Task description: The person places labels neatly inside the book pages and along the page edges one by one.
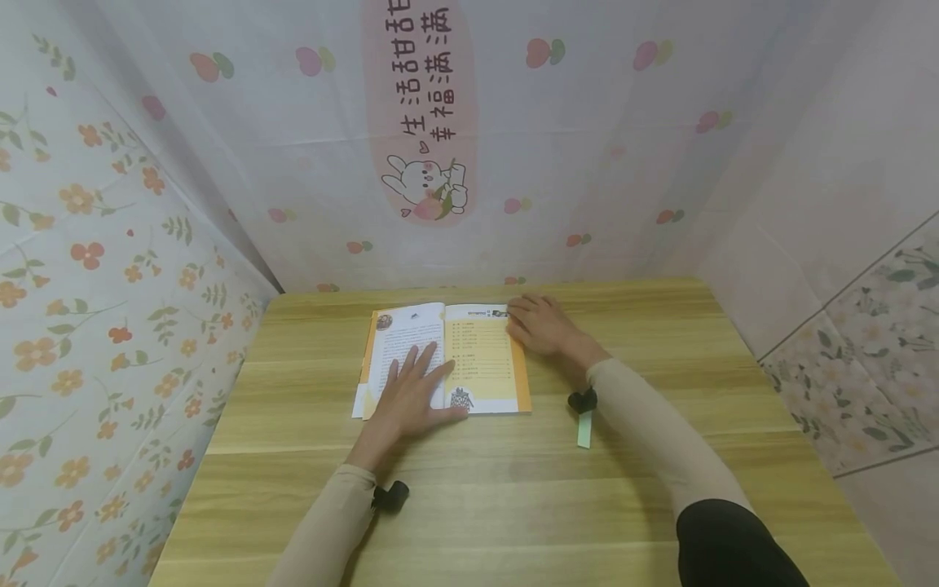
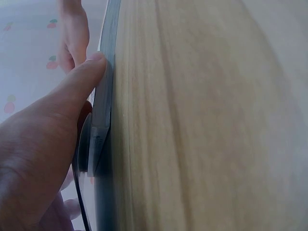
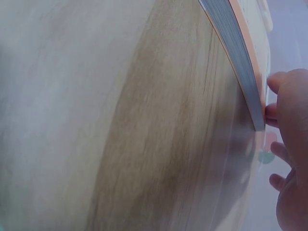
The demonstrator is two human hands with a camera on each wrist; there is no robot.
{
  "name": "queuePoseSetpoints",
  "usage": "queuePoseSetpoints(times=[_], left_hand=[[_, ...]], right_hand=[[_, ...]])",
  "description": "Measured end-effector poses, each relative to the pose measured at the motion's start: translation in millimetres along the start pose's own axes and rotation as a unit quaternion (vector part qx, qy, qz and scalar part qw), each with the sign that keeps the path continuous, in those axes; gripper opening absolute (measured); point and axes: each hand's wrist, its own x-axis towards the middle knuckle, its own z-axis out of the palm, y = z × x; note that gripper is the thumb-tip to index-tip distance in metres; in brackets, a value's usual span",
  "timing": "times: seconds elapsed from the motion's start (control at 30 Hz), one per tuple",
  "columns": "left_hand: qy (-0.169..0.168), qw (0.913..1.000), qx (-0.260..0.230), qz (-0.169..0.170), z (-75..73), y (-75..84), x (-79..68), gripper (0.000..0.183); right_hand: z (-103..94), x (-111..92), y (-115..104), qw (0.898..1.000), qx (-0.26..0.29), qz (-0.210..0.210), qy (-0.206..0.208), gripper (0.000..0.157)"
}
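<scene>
An open book (image 1: 484, 397) lies on the wooden table, a text page (image 1: 399, 328) on its left and a yellow contents page (image 1: 480, 342) on its right. My left hand (image 1: 411, 395) rests on the left page with spread fingers, its thumb across the lower end of the fold. In the left wrist view that thumb (image 2: 79, 84) lies along the book's lower edge. My right hand (image 1: 541, 324) is at the upper right corner. In the right wrist view its fingertips (image 3: 273, 113) touch the page by that corner, slightly bent; no page shows pinched between them.
A pale green strip (image 1: 584, 430) lies on the table (image 1: 477, 505) beside my right wrist, partly under the black wrist camera (image 1: 583, 400). A patterned curtain (image 1: 587, 147) hangs behind the table; a floral cloth (image 1: 103, 326) hangs at the left.
</scene>
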Motion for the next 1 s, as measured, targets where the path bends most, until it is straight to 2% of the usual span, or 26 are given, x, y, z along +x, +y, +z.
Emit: queuePoseSetpoints(times=[0.47,0.77,1.0], left_hand=[[0.005,1.0000,0.002,0.002,-0.6,0.7,-0.9,0.099],[0.005,1.0000,-0.002,0.002,0.1,1.2,-1.4,0.099],[0.006,1.0000,-0.001,-0.001,0.6,1.5,-0.8,0.099]], right_hand=[[1.3,1.5,-5.8,1.000,0.001,-0.010,-0.005,0.057],[0.5,-1.8,-5.1,0.999,0.019,0.018,-0.042,0.062],[-3.1,-4.6,-3.4,0.998,0.037,0.011,-0.055,0.063]])
